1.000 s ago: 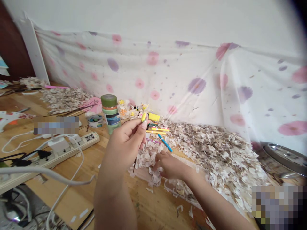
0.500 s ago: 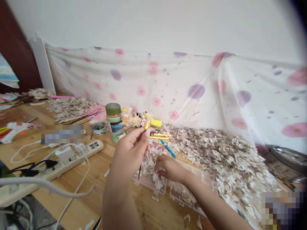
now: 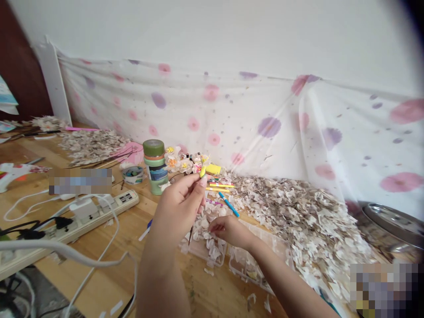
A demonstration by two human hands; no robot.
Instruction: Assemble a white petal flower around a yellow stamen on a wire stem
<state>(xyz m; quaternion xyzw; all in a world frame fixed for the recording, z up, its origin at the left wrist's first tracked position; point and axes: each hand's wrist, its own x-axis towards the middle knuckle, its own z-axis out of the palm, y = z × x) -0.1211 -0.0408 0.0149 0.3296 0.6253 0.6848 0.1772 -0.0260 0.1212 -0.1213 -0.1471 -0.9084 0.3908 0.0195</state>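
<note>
Between thumb and fingers, my left hand (image 3: 181, 201) pinches a thin dark stem (image 3: 190, 236) whose top carries a small yellow tip (image 3: 202, 171). The stem's lower end shows below the hand, and its middle is hidden by the fingers. My right hand (image 3: 233, 232) is low over whitish, dried-looking petals (image 3: 214, 248) in a clear plastic box (image 3: 220, 264). Its fingers are curled together, and whatever they may hold is too small to make out. The box's clear lid or second half (image 3: 243, 270) lies under my right wrist.
A large heap of petals (image 3: 298, 207) spreads to the right, beside a metal pot (image 3: 391, 225). Behind my left hand stand a green jar (image 3: 154, 168) and finished-looking flowers (image 3: 172, 162). A blue marker (image 3: 228, 204) lies near pencils. A power strip (image 3: 127, 201) with cables occupies the left.
My right hand's fingers have drawn closer together over the petals. My left hand keeps its pinch on the stem. The whole view has shifted slightly.
</note>
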